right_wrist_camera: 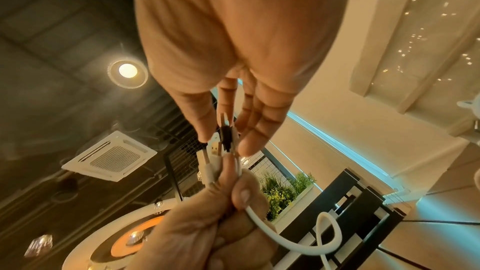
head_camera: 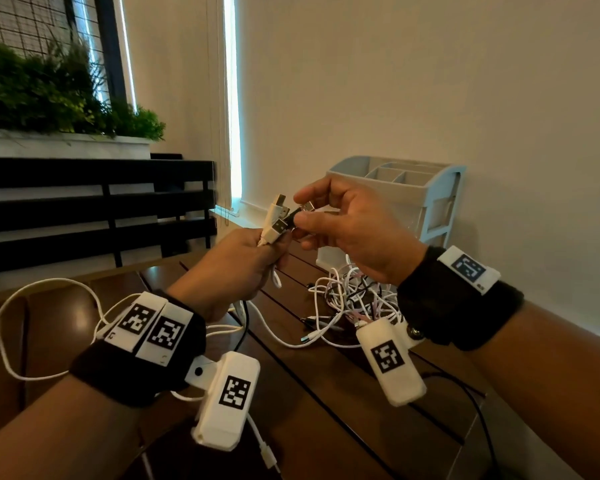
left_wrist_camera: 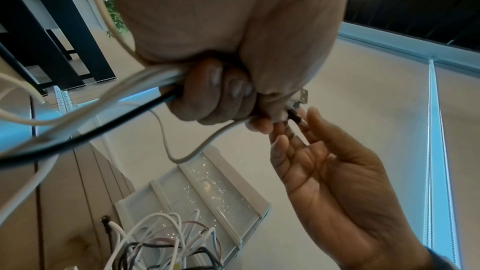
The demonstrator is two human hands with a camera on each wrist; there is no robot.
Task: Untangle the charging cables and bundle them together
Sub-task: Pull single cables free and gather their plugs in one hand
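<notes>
My left hand (head_camera: pixel 265 252) is held up over the table and grips a bunch of white cables and one black cable (left_wrist_camera: pixel 103 126). Their USB plugs (head_camera: pixel 278 216) stick up out of the fist. My right hand (head_camera: pixel 300 211) meets it from the right, pinching the black USB plug (head_camera: pixel 294 215) between thumb and fingers. In the right wrist view the black plug (right_wrist_camera: pixel 226 133) stands beside the white plugs (right_wrist_camera: pixel 210 152). A tangle of white, pink and dark cables (head_camera: pixel 354 299) lies on the table below my right wrist. Loose ends hang from my left fist.
A pale blue and white desk organizer (head_camera: pixel 440 188) stands against the wall behind the tangle. The dark wooden table (head_camera: pixel 326 393) carries trailing white and black cables (head_camera: pixel 49 289). A black slatted bench (head_camera: pixel 84 209) and a planter (head_camera: pixel 49 98) are at the left.
</notes>
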